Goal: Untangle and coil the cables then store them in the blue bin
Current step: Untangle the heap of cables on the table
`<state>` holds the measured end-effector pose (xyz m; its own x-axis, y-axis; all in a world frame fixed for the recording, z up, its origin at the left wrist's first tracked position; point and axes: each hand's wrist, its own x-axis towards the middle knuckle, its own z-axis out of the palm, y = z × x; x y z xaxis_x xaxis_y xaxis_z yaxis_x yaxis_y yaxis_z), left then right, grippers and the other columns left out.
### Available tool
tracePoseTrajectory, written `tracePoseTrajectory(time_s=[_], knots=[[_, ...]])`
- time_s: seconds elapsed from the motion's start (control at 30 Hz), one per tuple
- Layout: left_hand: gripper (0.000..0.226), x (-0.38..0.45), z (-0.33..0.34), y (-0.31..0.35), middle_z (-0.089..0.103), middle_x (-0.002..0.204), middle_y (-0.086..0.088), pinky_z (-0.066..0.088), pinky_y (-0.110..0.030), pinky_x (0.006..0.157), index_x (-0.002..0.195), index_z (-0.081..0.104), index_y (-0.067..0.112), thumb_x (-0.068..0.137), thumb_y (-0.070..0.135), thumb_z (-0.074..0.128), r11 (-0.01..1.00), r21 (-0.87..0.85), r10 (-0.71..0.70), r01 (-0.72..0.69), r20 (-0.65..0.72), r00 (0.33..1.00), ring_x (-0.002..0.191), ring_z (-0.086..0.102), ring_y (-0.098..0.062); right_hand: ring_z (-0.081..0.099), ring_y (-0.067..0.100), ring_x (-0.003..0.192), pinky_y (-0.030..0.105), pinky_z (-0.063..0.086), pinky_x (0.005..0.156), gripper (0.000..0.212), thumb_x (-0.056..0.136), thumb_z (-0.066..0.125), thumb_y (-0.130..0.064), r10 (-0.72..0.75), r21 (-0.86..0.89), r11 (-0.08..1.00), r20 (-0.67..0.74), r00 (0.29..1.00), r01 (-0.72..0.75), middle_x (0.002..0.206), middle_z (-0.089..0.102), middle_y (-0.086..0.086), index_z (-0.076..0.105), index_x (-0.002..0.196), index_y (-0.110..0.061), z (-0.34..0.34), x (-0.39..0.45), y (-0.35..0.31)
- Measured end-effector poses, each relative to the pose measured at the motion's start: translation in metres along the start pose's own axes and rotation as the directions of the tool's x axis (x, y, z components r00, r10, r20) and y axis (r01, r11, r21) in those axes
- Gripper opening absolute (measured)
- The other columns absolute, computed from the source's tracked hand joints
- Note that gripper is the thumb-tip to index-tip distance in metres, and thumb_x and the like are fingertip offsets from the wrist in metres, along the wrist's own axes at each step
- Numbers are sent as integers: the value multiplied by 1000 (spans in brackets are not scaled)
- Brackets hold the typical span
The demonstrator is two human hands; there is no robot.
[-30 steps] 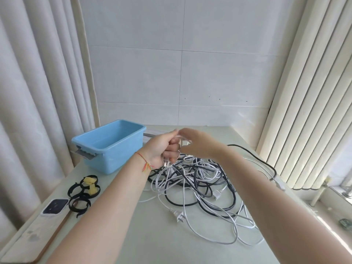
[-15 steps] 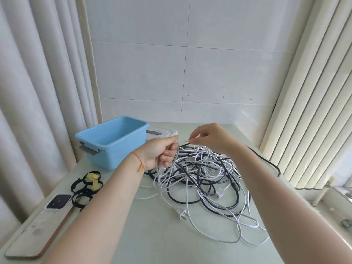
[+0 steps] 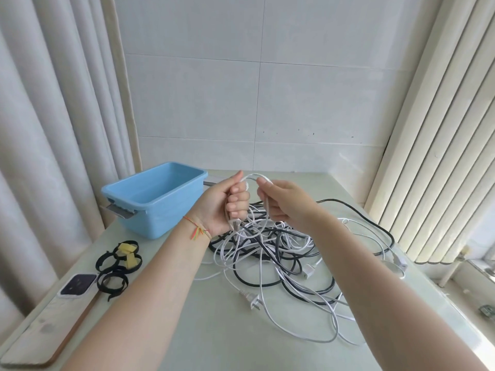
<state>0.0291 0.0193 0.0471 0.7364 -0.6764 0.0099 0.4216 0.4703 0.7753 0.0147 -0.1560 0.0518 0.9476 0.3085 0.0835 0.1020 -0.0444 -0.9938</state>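
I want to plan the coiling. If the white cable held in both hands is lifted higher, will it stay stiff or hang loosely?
Probably floppy: the white cable bends in a small arch between the left hand and right hand. It likely drags neighbours along, since its strands cross the cable pile. It seems thin and light.

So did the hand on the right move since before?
Yes. The right hand drew away from the left hand, then came back close, both holding a loop of white cable beside the blue bin.
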Motion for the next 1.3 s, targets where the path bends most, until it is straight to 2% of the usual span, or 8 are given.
tracePoseTrajectory(time_s=[0.1, 0.43, 0.57, 0.67, 0.77, 0.9, 1.13, 1.3], knots=[[58, 0, -1, -5, 34, 50, 4, 33, -18, 35, 46, 35, 20, 97, 46, 42, 996, 83, -23, 26, -30, 999, 39, 35, -7, 10, 11, 46, 18, 17, 38, 40, 100, 48, -39, 4, 170, 985, -17, 1000, -1, 54, 13, -4, 48, 67, -16, -3, 2, -1], [40, -6, -5, -8, 21, 42, 9, 31, -20, 39, 65, 45, 19, 98, 39, 40, 992, 101, -88, 81, 62, 994, 33, 16, -6, 16, 9, 44, 22, 11, 43, 17, 101, 51, -17, -77, 157, 983, -137, 988, 98, 54, 21, -4, 63, 93, -9, -27, 0, -8], [40, -6, -6, -8, 16, 49, 9, 36, -20, 39, 66, 48, 19, 101, 35, 37, 998, -31, -49, 56, 186, 981, 38, 15, -8, 17, 11, 41, 20, 17, 40, 20, 100, 57, -25, -48, 76, 994, -300, 953, 74, 49, 22, -3, 68, 92, -10, -30, 3, -3], [38, -5, -15, 0, 21, 49, 7, 33, -20, 41, 68, 50, 15, 101, 30, 40, 944, -329, 77, 11, 253, 964, 38, 18, -8, 23, 14, 43, 24, 26, 41, 24, 93, 65, -32, 48, -167, 982, -214, 976, -85, 51, 29, -2, 68, 92, -9, -38, 0, 2], [36, -5, -29, 9, 25, 42, 4, 34, -23, 37, 58, 46, 14, 93, 20, 44, 749, -624, 270, -221, -17, 963, 39, 15, -6, 34, 14, 45, 24, 38, 46, 13, 90, 71, -18, 133, -299, 941, -116, 984, -162, 51, 42, -3, 63, 87, -8, -44, -4, 3], [31, -8, -39, 13, 26, 41, 5, 34, -18, 39, 54, 43, 14, 86, 14, 44, 585, -697, 351, -416, -245, 904, 30, 21, -10, 56, 18, 50, 21, 49, 51, 11, 85, 65, 0, 127, -517, 831, -179, 976, -203, 58, 60, 4, 61, 93, -5, -42, -2, -5], [35, 1, -6, 8, 36, 51, 6, 41, -21, 54, 81, 66, 13, 101, 32, 44, 842, -288, 411, -456, -206, 888, 43, 36, -9, 58, 8, 47, 17, 41, 45, 11, 88, 63, -6, 3, -808, 570, -177, 984, -148, 72, 72, 6, 63, 81, -14, -26, 7, -10], [31, 12, 11, -1, 68, 105, -6, 39, -44, 100, 91, 73, 20, 96, 41, 51, 850, 361, 423, -384, -31, 906, 104, 60, -23, 55, 6, 44, 11, 44, 51, 18, 92, 65, -24, 80, -878, 479, 23, 997, -18, 64, 66, -3, 64, 74, -23, 2, 5, -19]])
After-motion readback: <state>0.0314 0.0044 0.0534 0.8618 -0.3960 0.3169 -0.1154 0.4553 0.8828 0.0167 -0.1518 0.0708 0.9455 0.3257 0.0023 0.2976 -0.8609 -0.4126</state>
